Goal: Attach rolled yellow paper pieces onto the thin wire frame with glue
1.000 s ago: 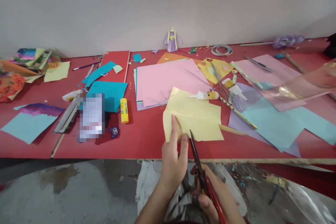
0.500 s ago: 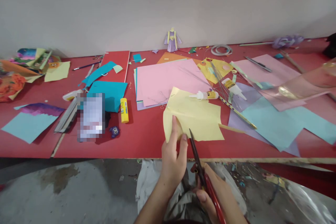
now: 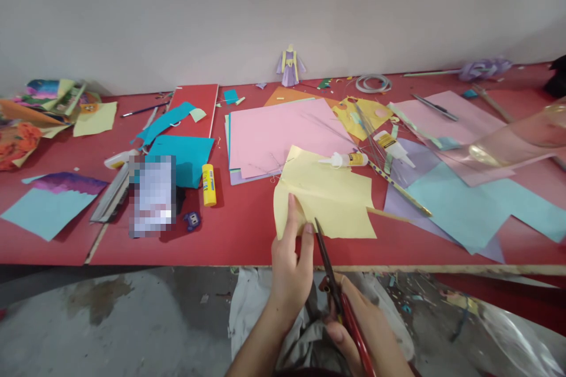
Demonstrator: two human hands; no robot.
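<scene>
A pale yellow sheet of paper (image 3: 340,206) lies near the table's front edge, its left side lifted and curling. My left hand (image 3: 292,262) grips that sheet by its lower left part, the index finger lying along it and the thumb at the lower edge. In my right hand (image 3: 358,318) are red-handled scissors (image 3: 327,259), their dark blades pointing up and away from me. The blade tips are at the paper's lower edge, close beside my left thumb. A small white glue bottle (image 3: 347,159) rests on the sheet's upper right part.
Stacked pink paper (image 3: 283,135) lies behind the yellow sheet. Left are a yellow glue stick (image 3: 209,185) and teal paper (image 3: 186,156). Right are a second glue bottle (image 3: 393,148), light blue paper (image 3: 460,206) and a clear bottle (image 3: 517,141). A paper doll (image 3: 290,66) stands by the wall.
The scissors' tips have shifted slightly left, closer to my left thumb. My left hand keeps its hold on the yellow paper.
</scene>
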